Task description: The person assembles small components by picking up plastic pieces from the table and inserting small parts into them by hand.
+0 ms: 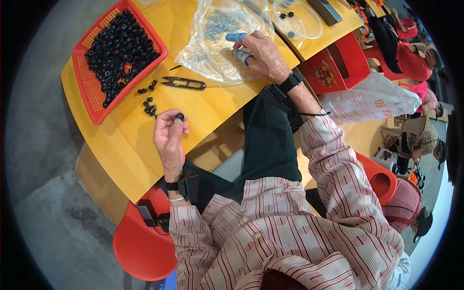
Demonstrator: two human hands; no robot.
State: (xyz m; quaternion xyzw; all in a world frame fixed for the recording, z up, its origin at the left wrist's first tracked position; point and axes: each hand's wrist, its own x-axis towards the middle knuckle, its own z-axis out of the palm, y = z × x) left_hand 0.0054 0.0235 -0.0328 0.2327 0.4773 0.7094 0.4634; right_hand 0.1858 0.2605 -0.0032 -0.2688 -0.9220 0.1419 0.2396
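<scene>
Black parts [122, 50], red basket [99, 115], yellow table [140, 157], red-striped shirt [280, 217].

Right of the yellow table [208, 108] sit a red box [325, 73] and a white plastic bag [372, 100], with co-workers [414, 64] well beyond, a red plastic chair [145, 246] by its near corner, and concrete floor [41, 125] to its left.

A: where's the cam sitting tho?

B: on the wearer's head, L one of a side-by-side fisheye pair. it's facing steeply down at the left hand [169, 135] & right hand [263, 55].

A: how close tho?

B: p. near, tbh. striped shirt [275, 222] is filling the bottom, yellow table [212, 108] is spreading above it.

A: wide lens?

B: v. wide, straight edges are bending. it's catching floor [38, 145] far L, plus ppl [415, 63] way off R, looking tipped sideways.
</scene>
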